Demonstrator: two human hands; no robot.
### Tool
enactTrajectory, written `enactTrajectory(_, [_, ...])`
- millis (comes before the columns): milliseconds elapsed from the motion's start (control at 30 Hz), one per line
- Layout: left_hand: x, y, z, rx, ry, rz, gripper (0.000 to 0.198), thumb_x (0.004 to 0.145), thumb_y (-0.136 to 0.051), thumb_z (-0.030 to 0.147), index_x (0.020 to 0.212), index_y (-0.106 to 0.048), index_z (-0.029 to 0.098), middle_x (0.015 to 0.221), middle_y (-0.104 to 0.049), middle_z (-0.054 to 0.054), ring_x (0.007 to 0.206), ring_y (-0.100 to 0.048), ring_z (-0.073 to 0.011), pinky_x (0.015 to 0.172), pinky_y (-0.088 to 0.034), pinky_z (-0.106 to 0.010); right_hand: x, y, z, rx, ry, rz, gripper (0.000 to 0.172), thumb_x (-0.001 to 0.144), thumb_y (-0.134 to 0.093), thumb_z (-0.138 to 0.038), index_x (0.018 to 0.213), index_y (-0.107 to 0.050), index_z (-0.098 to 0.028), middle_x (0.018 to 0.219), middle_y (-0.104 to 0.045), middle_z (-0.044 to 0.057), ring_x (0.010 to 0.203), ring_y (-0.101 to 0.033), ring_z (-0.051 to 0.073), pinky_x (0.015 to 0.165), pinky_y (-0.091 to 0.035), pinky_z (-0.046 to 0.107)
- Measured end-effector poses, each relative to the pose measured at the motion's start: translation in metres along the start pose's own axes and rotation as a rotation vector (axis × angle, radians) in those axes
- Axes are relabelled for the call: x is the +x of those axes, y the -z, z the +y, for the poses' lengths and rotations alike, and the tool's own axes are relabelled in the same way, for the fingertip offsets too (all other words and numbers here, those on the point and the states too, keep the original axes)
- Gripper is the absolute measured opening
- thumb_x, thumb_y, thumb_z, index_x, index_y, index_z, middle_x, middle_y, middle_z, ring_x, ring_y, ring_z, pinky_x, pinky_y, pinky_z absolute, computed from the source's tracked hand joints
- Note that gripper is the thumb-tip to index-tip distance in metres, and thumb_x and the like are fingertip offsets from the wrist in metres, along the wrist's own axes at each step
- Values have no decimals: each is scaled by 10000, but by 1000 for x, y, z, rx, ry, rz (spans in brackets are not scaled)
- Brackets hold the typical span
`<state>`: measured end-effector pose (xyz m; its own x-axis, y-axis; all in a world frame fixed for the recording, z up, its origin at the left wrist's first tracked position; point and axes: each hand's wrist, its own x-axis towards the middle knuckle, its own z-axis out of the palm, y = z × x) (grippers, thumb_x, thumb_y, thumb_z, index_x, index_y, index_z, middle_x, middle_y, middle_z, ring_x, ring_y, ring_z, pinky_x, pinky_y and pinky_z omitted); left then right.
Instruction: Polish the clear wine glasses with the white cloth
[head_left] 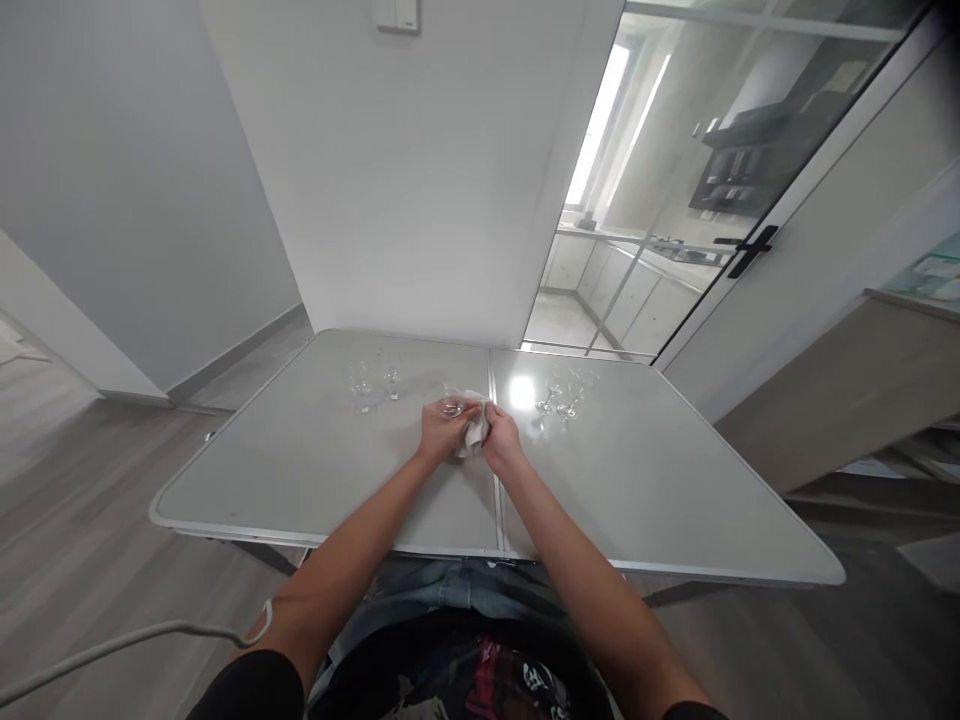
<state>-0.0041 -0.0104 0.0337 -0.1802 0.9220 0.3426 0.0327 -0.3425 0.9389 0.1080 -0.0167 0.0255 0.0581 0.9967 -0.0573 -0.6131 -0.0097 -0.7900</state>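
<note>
Over the middle of the table, my left hand [441, 428] is closed around a clear stemmed glass [452, 408], only part of which shows. Closed on a crumpled white cloth [475, 436], my right hand [502, 440] meets the left one, and the cloth lies between them against the glass. The exact finger positions under the cloth are hidden. Left of my hands, a pair of clear stemmed glasses [361, 380] stands on the table. To the right, more clear stemmed glasses [568, 400] are set close together, their shapes faint against the shine.
The grey folding table [645, 470] has a pale raised rim and a centre seam. A white wall [420, 200] rises behind it. At the back right is a glazed door [630, 260] with a black handle [752, 250]. A white cable [150, 632] hangs near my left arm.
</note>
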Motion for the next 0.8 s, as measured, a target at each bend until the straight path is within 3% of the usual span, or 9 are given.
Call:
enactTrajectory(133, [3,5,-10,-21,-7,95,229,709,-801,364,803,-786,155,839,-776,-93,773,-705,-190,763,-553,-312,-5,7,5,5,28,-22,320,773,-767,-458,885,-705,-164,901,-752,53,822,-685,183,756,-571,314])
enactTrajectory(267, [4,8,-13,-56,28,-14,254,666,-830,374,801,-792,162,829,-778,-88,760,-701,-193,744,-549,-309,-2,8,2,37,103,14,315,805,-729,-458,927,-702,-169,923,-748,52,864,-687,189,806,-563,328])
enactTrajectory(333, [4,8,-14,-49,36,-29,246,663,-829,371,797,-792,168,826,-777,-81,760,-700,-196,737,-547,-309,1,8,2,24,46,11,308,805,-727,-448,919,-706,-163,910,-749,56,859,-689,194,801,-562,327])
enactTrajectory(433, [5,7,-15,-24,21,71,206,679,-810,341,790,-786,169,827,-774,-75,768,-700,-191,753,-543,-306,-1,10,6,-10,-53,-40,307,795,-742,-432,919,-716,-153,926,-754,68,851,-688,200,775,-562,325])
enactTrajectory(500, [5,6,-14,-19,18,96,196,680,-807,330,787,-785,167,825,-772,-76,764,-699,-187,764,-542,-305,-5,13,9,-21,-42,-40,317,787,-755,-436,923,-716,-153,925,-752,64,838,-683,196,765,-562,323])
enactTrajectory(667, [-1,1,-13,-93,54,-56,252,660,-831,378,801,-789,173,851,-773,-82,799,-699,-204,787,-552,-326,-8,13,2,-163,167,7,395,847,-668,-529,1000,-707,-168,945,-755,51,881,-682,188,833,-561,335])
enactTrajectory(733, [-2,2,-16,-125,49,-54,268,660,-836,394,797,-781,171,840,-761,-76,802,-688,-200,786,-548,-324,-10,11,-6,-349,306,-69,391,861,-658,-511,1079,-716,-191,1113,-746,70,1068,-666,212,966,-529,375])
enactTrajectory(800, [-1,3,-18,-162,48,-52,286,649,-847,405,769,-761,160,809,-740,-65,782,-671,-185,762,-537,-308,-14,9,-14,-548,460,-212,367,870,-668,-449,1165,-718,-236,1325,-672,65,1305,-558,228,1132,-417,418])
